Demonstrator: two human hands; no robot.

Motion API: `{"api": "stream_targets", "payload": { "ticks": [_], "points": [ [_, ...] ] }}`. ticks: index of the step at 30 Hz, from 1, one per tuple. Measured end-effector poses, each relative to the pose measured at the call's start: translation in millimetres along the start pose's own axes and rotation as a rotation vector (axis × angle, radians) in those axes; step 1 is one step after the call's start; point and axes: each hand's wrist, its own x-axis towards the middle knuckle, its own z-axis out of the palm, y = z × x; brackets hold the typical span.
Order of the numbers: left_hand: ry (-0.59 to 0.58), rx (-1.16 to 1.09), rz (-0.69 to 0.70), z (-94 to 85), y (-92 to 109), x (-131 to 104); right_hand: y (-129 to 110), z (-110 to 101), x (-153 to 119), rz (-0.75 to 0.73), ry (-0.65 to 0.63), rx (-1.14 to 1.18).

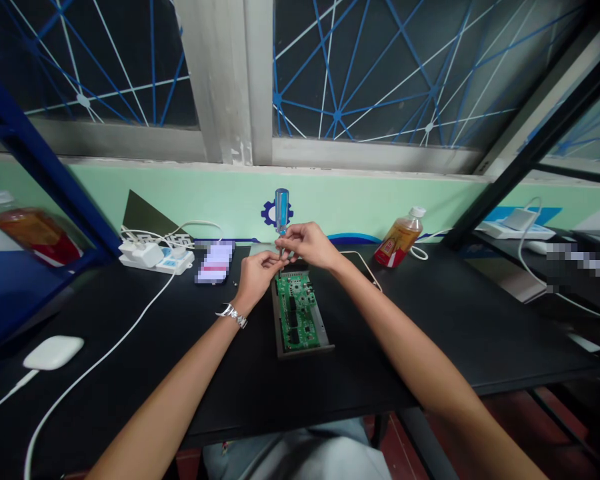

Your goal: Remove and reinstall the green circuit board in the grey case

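Observation:
A screwdriver (281, 208) with a translucent blue handle stands upright, its tip pointing down at the far end of a green circuit board (300, 313). The fingers of my right hand (307, 245) are closed around its shaft, just below the handle. Lower down, my left hand (256, 275) pinches at the shaft with thumb and finger; whether a screw is also between them I cannot tell. The board lies in a shallow grey metal casing (325, 327) on the black desk. My fingers hide the screwdriver's tip.
Left of the hands are a phone (215, 262) and a white power strip (180, 260) with cables. A white charger (54, 352) lies nearer on the left. A drink bottle (399, 239) stands at the right rear, before the green wall (220, 200).

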Motion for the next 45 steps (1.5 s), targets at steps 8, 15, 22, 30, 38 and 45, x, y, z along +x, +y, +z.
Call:
{"api": "stream_targets", "payload": {
  "ticks": [8, 15, 22, 30, 38, 45],
  "points": [
    [-0.032, 0.031, 0.033, 0.3, 0, 4, 0, -3, -1, 0.011, -0.08, -0.035],
    [-0.072, 0.024, 0.07, 2.7, -3, 8, -3, 5, -5, 0.02, -0.092, 0.0],
    [-0.208, -0.131, -0.015, -2.8, -1, 5, 12, 4, 1, 0.029, 0.013, 0.063],
    [-0.268, -0.083, -0.04, -21.0, 4, 2, 13, -1, 1, 0.017, 0.045, 0.026],
    [-0.174, -0.002, 0.017, -15.4, 2, 2, 3, 3, -4, 0.033, -0.032, -0.026],
    [-0.164, -0.045, 0.018, -4.3, 4, 3, -3, 10, -9, 0.029, -0.089, -0.038]
  ]
}}
